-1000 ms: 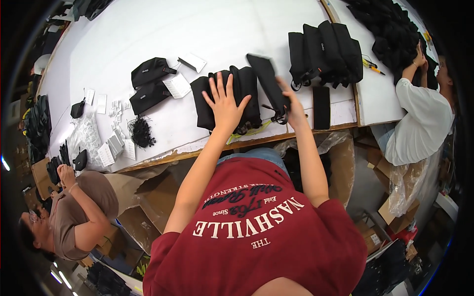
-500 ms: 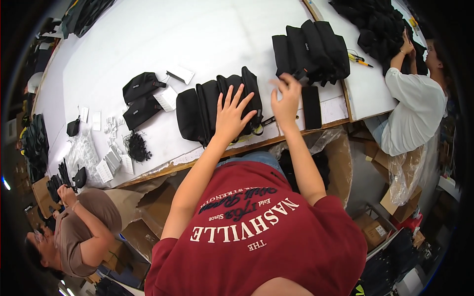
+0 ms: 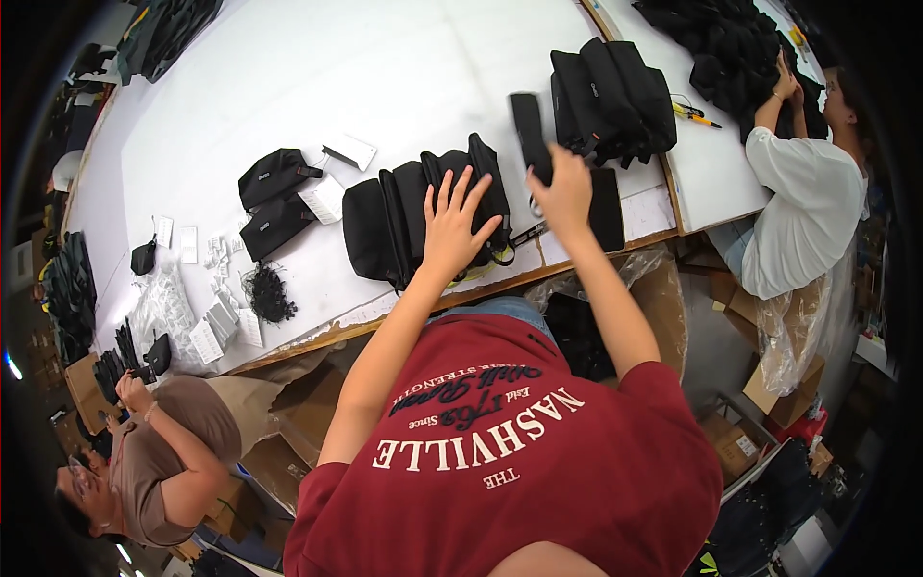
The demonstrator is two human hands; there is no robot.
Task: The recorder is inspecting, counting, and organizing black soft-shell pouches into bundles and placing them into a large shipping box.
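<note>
My left hand [image 3: 452, 226] lies with fingers spread on a row of black fabric pouches [image 3: 370, 231] standing side by side at the table's front edge. Its fingertips press on the pouches' upper side. To the right, my right hand [image 3: 565, 192] is closed on a slim, flat black piece [image 3: 527, 125] that sticks up and away from me; motion blurs it, and I cannot tell its exact kind. Beside that hand, a flat black rectangle [image 3: 606, 207] rests on the table. A second row of black pouches [image 3: 615, 101] stands just beyond.
Two black pouches [image 3: 274, 226] lie left of the row, near white cards [image 3: 325, 199] and a heap of black cords [image 3: 269, 291]. A clear plastic bag [image 3: 163, 303] sits farther left. One co-worker [image 3: 178, 452] is at left, another [image 3: 803, 202] at right by piled black fabric [image 3: 721, 58].
My right hand has moved slightly down from beside the far pouch row and now holds the slim black piece. That row sits a little farther right. My left hand stays on the near pouches.
</note>
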